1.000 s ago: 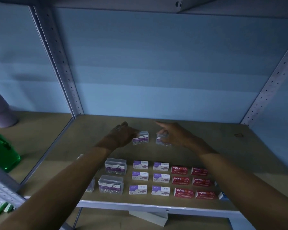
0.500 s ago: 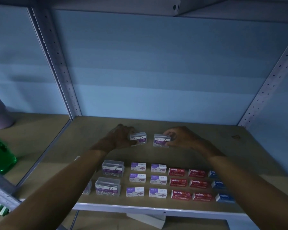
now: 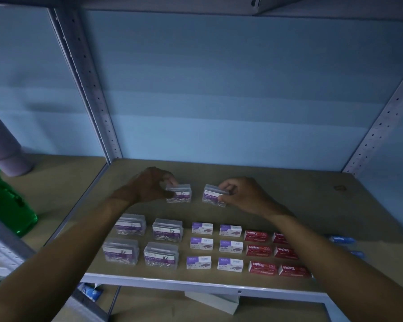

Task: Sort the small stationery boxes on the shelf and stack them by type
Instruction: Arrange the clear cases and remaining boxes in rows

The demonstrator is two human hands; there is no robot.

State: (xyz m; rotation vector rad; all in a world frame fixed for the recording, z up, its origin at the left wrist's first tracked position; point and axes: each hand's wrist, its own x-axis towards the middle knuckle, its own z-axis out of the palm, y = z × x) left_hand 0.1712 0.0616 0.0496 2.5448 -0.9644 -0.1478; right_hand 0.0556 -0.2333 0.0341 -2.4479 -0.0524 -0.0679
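Two hands: both out over the shelf, each pinched on one clear paper-clip box.
Front edge, near row: red staples boxes at right, purple-and-white staples boxes in the middle, clear paper-clip boxes at left; all lie flat in single layers, grouped by type, none stacked.
Far right: blue boxes, blurred and partly hidden by my right arm.
My left hand: fingers narrow, closed on the left clear box, which sits on or just above the board; I cannot tell which.
My right hand: thumb and fingers gripping the right clear box, label up and slightly tilted.
The two held boxes: near each other, not touching, behind the sorted rows.
Step in hand (judged): placing or gathering this pair of paper-clip boxes as one type.
Next move (judged): square one box over the other, edges aligned, then let go gently; smooth plastic lids may slide.
Beyond the upright, left bay: green bottle, not involved.
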